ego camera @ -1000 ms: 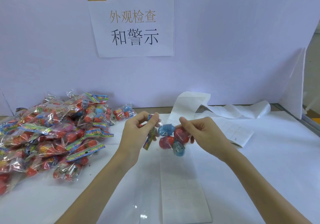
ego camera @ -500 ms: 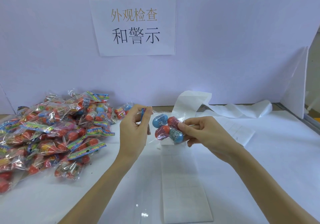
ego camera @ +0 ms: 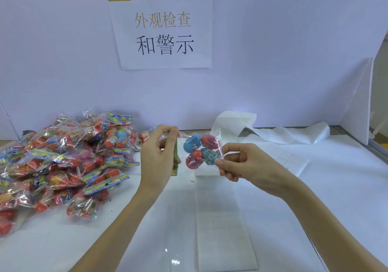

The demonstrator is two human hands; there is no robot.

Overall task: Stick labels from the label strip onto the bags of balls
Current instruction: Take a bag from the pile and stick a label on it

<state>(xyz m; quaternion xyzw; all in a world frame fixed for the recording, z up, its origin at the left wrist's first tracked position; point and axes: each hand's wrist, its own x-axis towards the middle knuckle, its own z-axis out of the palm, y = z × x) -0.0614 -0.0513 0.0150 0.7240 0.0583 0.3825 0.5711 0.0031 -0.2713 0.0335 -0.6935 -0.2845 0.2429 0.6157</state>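
A clear bag of balls (ego camera: 201, 150) with red and blue balls hangs stretched in the air between my hands, above the table. My left hand (ego camera: 159, 156) pinches its colourful printed header card at the left end. My right hand (ego camera: 241, 162) pinches the plastic at the bag's lower right corner. The white label strip (ego camera: 222, 221) lies flat on the table under the bag and runs toward me; its far end curls up behind the bag.
A big heap of bagged balls (ego camera: 63, 162) fills the left of the table. Crumpled white backing paper (ego camera: 289, 135) trails along the back right. A white partition with a printed sign (ego camera: 163, 28) closes the back, and a white panel (ego camera: 357, 107) stands at the right.
The bag has been turned from bunched between my hands to spread out sideways. Both hands rose a little, and my right hand shifted to the bag's lower right corner.
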